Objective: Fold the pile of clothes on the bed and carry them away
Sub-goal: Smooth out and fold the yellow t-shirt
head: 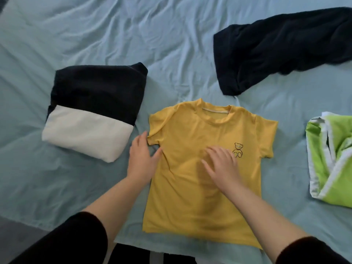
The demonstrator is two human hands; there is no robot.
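A yellow T-shirt [190, 197] with a small bear print lies spread flat, front up, on the bed in front of me. My left hand [142, 159] rests flat at the shirt's left edge, just below the left sleeve, fingers straight. On the chest, beside the bear, my right hand [222, 166] lies flat with its fingers spread. A folded dark navy and white garment [91, 111] sits to the left of the shirt. An unfolded dark navy garment [276, 50] lies at the back right. At the right edge sits a crumpled green and white garment [331, 159].
Everything lies on a wrinkled light blue bedsheet [114, 35]. The bed's near edge runs along the bottom, with dark floor [17, 231] at the lower left.
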